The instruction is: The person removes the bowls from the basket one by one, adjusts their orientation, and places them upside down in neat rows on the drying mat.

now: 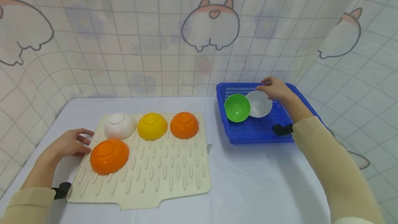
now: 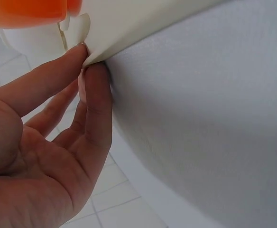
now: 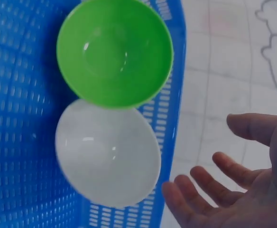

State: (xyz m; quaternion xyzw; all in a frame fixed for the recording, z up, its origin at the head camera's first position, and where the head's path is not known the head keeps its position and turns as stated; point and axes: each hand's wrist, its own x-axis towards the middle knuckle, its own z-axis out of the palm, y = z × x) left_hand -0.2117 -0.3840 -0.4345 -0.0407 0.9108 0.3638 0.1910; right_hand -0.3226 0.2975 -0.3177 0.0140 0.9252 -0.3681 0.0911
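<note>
At the left edge of the cream draining mat (image 1: 168,182), my left hand (image 1: 69,143) pinches the rim between thumb and fingers, as the left wrist view shows. An orange bowl (image 1: 109,156) lies upside down on the mat beside those fingers. Behind it, in a row, sit an upturned white bowl (image 1: 119,127), a yellow bowl (image 1: 152,127) and a second orange bowl (image 1: 184,126). My right hand (image 1: 276,89), fingers spread and holding nothing, is over the back of the blue basket (image 1: 252,132). Inside, a white bowl (image 3: 107,154) and a green bowl (image 3: 115,52) face upward, side by side.
A white cloth (image 1: 242,179) covers the table under the mat and basket. Close behind rises a patterned curtain (image 1: 161,58), which also runs along both sides. The basket's raised walls surround the two bowls.
</note>
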